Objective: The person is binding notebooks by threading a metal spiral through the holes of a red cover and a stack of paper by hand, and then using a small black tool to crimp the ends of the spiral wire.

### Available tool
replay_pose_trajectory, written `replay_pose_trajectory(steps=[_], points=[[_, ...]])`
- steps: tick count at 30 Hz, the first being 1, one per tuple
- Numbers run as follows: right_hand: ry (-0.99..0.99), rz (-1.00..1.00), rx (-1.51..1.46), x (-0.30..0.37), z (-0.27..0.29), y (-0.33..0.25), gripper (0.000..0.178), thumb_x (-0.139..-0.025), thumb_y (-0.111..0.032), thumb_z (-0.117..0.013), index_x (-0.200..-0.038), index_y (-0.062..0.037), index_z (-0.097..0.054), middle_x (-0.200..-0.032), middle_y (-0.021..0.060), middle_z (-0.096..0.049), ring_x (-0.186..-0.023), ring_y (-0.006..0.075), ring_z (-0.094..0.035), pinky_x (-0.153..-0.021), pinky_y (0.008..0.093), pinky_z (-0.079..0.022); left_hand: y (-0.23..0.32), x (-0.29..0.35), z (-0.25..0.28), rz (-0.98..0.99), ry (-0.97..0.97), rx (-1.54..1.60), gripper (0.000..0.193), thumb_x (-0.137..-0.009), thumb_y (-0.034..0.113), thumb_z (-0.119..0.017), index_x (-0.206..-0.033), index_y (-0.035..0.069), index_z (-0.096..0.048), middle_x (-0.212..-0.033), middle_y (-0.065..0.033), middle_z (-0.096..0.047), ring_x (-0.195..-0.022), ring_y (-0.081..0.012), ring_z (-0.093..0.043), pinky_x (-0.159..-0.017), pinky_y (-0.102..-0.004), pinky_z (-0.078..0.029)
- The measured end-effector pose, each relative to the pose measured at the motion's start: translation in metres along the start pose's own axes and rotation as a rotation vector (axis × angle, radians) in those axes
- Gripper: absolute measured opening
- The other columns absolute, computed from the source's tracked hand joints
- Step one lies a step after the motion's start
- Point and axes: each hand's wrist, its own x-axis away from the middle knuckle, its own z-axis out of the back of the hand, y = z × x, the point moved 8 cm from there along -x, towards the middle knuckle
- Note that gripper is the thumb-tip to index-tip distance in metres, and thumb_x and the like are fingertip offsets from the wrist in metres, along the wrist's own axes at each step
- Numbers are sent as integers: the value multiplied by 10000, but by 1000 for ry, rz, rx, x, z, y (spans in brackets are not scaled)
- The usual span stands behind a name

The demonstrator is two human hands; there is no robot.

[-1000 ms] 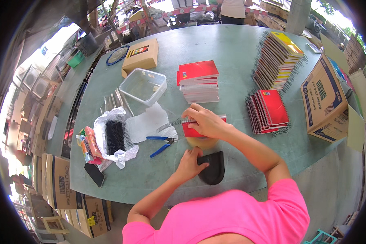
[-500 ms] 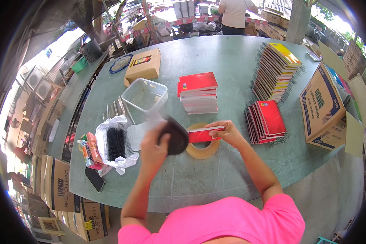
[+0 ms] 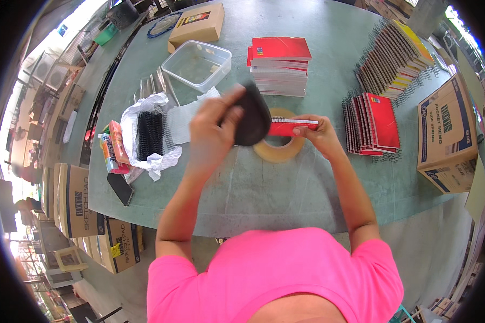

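Observation:
My left hand (image 3: pixel 216 126), slightly blurred, is closed around a black rounded pad (image 3: pixel 253 114) whose exact kind I cannot make out. The pad stands on edge near the left end of a small red notebook (image 3: pixel 291 129). My right hand (image 3: pixel 322 133) pinches that notebook at its right end, its white page edges and a row of holes or coils facing up. Under the notebook lies a wide roll of tan tape (image 3: pixel 277 153). Beyond my hands is a stack of red-covered pads (image 3: pixel 279 67). Black spiral coils (image 3: pixel 151 134) lie in white paper to the left.
Red spiral notebooks (image 3: pixel 380 124) and a taller yellow-covered stack (image 3: pixel 396 59) stand at right, beside an open carton (image 3: pixel 448 134). A clear plastic tub (image 3: pixel 198 65), a brown box (image 3: pixel 196 24) and a dark phone-like slab (image 3: pixel 120 188) lie at left. Cartons (image 3: pixel 81 199) stand beyond the table's left edge.
The view has tipped downward, so the table things appear higher. My left hand still grips the black pad, now more upright beside the notebook. My right hand keeps its pinch.

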Motion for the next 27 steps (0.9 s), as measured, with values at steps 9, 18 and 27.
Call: replay_pose_trajectory(steps=[9, 18, 27], points=[[-17, 21, 46, 1, -8, -5, 243, -823, -34, -664, -1061, 10, -642, -924, 24, -668, -831, 78, -594, -773, 230, -488, 12, -5, -30, -34, -125, -103, 425, -791, 39, -628, -1204, 138, -603, -869, -130, -618, -776, -248, -610, -719, -336, -482], [-61, 55, 261, 5, -10, -6, 266, -804, 48, -592, -1065, 14, -632, -906, 4, -673, -817, 54, -563, -730, 227, -472, 26, 12, -59, -88, -208, 18, 374, -807, 15, -623, -1175, 77, -614, -901, -126, -636, -788, -257, -612, -724, -326, -483], [-26, 105, 60, 0, -14, -19, 270, -834, -69, -663, -1094, -1, -632, -973, -2, -651, -868, 64, -571, -767, 230, -487, 14, 57, -84, -115, -522, 55, 366, -787, 133, -650, -1149, 155, -604, -938, -148, -609, -877, -354, -604, -771, -416, -495]])
